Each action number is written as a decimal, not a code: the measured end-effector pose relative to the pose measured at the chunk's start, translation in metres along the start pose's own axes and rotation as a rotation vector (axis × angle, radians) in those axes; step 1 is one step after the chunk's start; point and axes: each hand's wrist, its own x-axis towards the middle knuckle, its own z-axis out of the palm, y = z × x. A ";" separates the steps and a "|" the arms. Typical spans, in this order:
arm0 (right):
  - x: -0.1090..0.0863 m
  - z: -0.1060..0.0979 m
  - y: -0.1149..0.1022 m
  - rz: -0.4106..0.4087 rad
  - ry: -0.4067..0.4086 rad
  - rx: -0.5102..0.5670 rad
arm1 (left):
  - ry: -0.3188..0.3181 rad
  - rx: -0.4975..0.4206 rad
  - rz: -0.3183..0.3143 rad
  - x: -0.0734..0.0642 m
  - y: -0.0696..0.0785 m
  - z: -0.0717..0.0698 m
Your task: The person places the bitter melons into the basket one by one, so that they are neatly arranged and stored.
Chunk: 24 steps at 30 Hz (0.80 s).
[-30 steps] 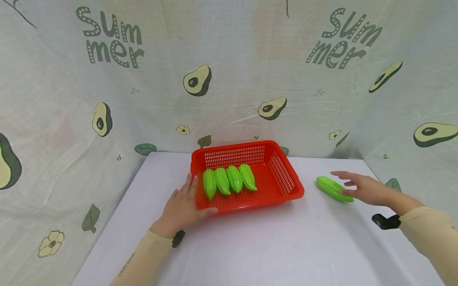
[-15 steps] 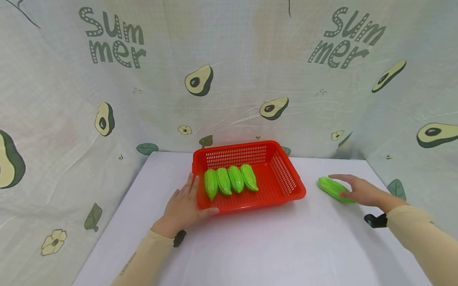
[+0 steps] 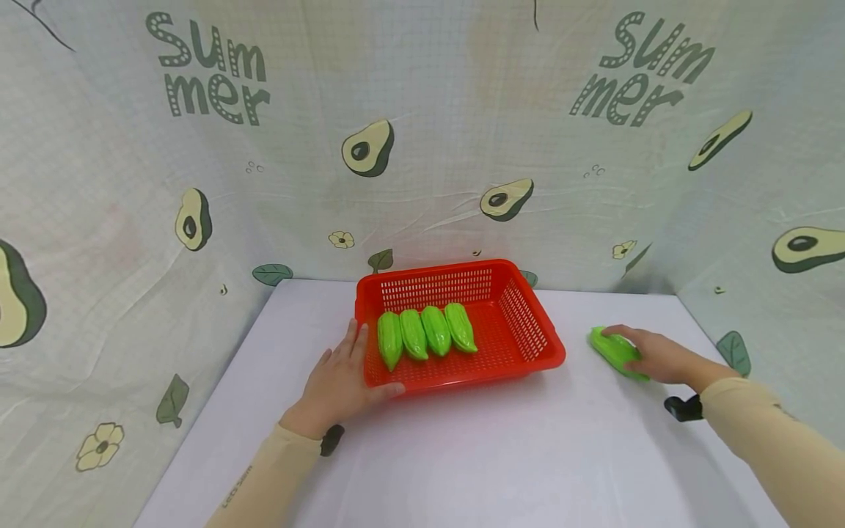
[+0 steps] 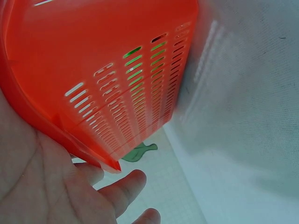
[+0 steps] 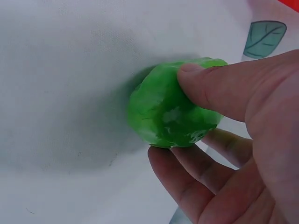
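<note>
My right hand (image 3: 660, 357) grips a bright green, ribbed bitter melon (image 3: 615, 350) lying on the table, right of the basket. In the right wrist view, the thumb presses one side of the bitter melon (image 5: 173, 112) and fingertips touch the opposite side. At the left, my left hand (image 3: 337, 385) rests against the near left corner of a red plastic basket (image 3: 511, 352), fingers extended along its side and thumb at the front rim. The basket rim lies against the left palm (image 4: 42, 177) in the left wrist view. Several bitter melons (image 3: 422, 334) lie side by side in the basket's left half.
A white table (image 3: 488, 455) bears the basket and the single bitter melon. Behind and at both sides hangs a pale cloth (image 3: 422, 95) printed with avocados, leaves and lettering. The basket stands near the table's back edge.
My right hand has moved left and down onto the single bitter melon, its fingers closing around it. The melon has turned slightly. My left hand has stayed at the basket.
</note>
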 end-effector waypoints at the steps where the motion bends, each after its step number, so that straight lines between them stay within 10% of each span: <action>1: 0.000 0.000 0.000 -0.003 -0.009 -0.003 | 0.000 0.000 0.000 0.000 0.000 0.000; 24: -0.010 -0.001 -0.007 0.026 -0.121 0.033 | 0.003 0.010 0.006 0.000 -0.001 0.000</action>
